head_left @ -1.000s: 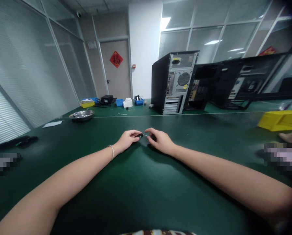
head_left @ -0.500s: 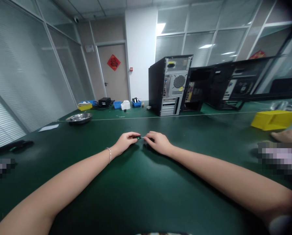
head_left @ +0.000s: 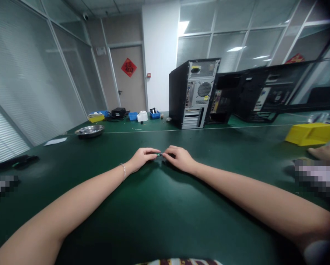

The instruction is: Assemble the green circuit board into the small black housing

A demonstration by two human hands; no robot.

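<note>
Just above the green table (head_left: 165,206), my left hand (head_left: 141,159) pinches a small dark piece with green on it (head_left: 158,154), perhaps a little circuit board, between thumb and fingers. My right hand (head_left: 181,158) meets it from the right, thumb and forefinger closed at the piece's right end. Whatever tiny part sits in the right fingertips is too small to name. Both hands are almost touching in the middle of the table.
Computer cases (head_left: 194,94) stand at the back right. A yellow bin (head_left: 310,134) is at the right, with another person's hand (head_left: 323,151) near it. Far left lies a metal dish (head_left: 91,131); blue trays (head_left: 154,115) and a black box (head_left: 118,112) line the back.
My right fingertips have come closer to the small piece; the thin, light bit that showed between them is now mostly covered. The view has shifted slightly.
</note>
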